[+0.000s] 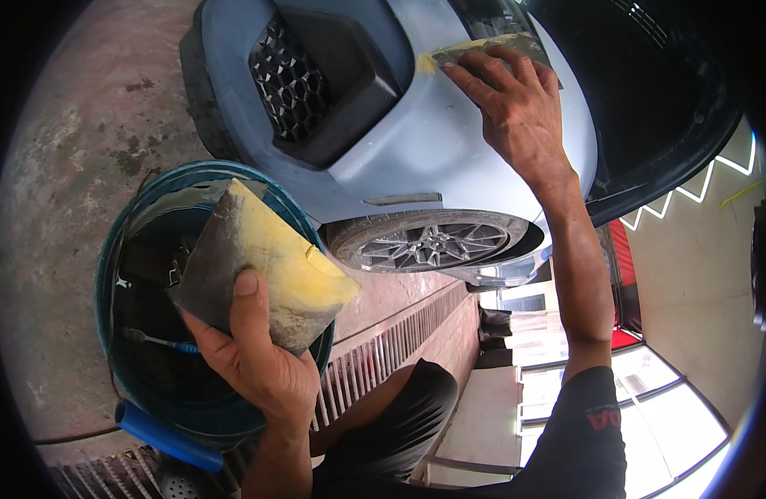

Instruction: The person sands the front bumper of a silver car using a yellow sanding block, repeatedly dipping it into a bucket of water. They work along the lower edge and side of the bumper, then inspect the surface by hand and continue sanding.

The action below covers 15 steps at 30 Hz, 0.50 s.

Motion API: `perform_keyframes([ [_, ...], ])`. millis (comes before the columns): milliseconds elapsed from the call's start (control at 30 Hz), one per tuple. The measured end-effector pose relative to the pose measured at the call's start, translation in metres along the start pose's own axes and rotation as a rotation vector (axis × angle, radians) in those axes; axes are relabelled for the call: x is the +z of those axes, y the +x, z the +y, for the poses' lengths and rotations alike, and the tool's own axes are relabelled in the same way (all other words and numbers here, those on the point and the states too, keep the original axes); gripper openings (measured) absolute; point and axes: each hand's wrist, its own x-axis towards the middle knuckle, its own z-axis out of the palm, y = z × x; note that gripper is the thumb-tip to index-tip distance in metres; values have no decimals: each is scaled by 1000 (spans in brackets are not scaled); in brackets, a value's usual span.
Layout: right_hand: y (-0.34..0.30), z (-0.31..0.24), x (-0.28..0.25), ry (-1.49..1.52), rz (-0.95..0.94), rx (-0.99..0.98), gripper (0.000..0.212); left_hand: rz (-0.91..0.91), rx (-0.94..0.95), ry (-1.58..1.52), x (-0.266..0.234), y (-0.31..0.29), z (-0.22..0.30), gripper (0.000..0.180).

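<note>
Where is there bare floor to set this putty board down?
Bare concrete floor lies left of the blue bucket and the car bumper. It is crowded nearer in: the bucket holds tools, the left hand hovers over it, and a floor grate runs beside the wheel.

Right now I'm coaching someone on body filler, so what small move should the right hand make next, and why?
Probably draw the spreader on across the pale blue car panel. The right hand presses it flat there, with a yellow filler smear at its left edge, not yet levelled. More yellow filler waits on the flat board in the left hand.
</note>
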Motion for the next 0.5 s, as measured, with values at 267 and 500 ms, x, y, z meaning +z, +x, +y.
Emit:
perform_keyframes([
  [267, -28, -52, -89, 592, 42, 1, 52, -66, -99, -31, 6, -8, -3, 43],
  [500, -60, -115, -126, 1378, 6, -260, 52, -235, -563, -486, 0, -9, -5, 28],
])
